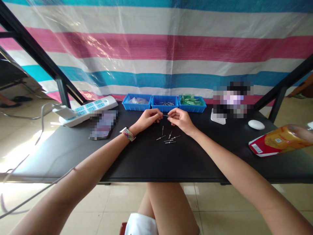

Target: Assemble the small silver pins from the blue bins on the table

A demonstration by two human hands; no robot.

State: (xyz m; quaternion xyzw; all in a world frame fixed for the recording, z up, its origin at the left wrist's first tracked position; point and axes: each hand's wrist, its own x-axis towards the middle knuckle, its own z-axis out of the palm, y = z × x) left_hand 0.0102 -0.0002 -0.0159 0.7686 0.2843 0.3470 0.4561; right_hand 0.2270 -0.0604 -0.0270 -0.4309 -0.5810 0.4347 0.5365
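Observation:
A thin silvery blind rivet (165, 115) spans the small gap between my two hands above the black table. My left hand (149, 118) is closed in a pinch at its left end. My right hand (181, 120) pinches the other end with thumb and fingers. Just below the hands, several loose blind rivets (170, 142) lie scattered on the tabletop. Behind them stands a blue bin (164, 107) holding more rivets. To its left, a second blue bin (136, 107) has clear plastic bags in it; a third blue bin (193, 108) on the right contains green packets.
On the left are a white power strip (89, 111) with a plugged-in adapter and a phone (104, 125). A white square case (218, 117), a white oval object (256, 124) and a tilted-looking drink bottle (281, 140) sit at right. A striped sheet (156, 47) hangs behind the table.

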